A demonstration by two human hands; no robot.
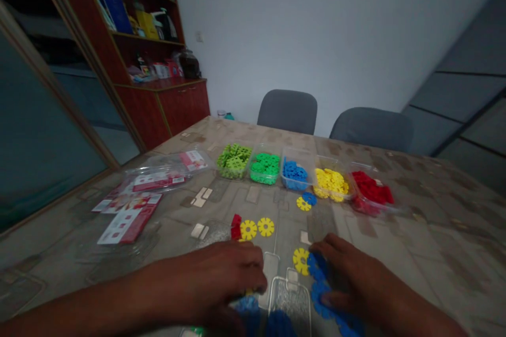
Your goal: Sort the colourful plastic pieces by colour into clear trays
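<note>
My left hand (221,279) lies knuckles-up near the table's front edge, fingers curled down over blue snowflake-shaped plastic discs (247,305); what the fingers grip is hidden. My right hand (348,276) rests flat with fingers stretched over a chain of blue discs (322,289), beside a yellow disc (301,260). Just beyond the left hand lie two yellow discs (256,228) and a red piece (236,226). A clear empty tray (290,300) stands between my hands.
A row of clear trays holds light green (234,160), green (265,168), blue (294,174), yellow (331,183) and red discs (371,189). A yellow and blue pair (306,201) lies before them. Red-and-white packets (130,216) lie left. Two grey chairs (287,110) stand behind the table.
</note>
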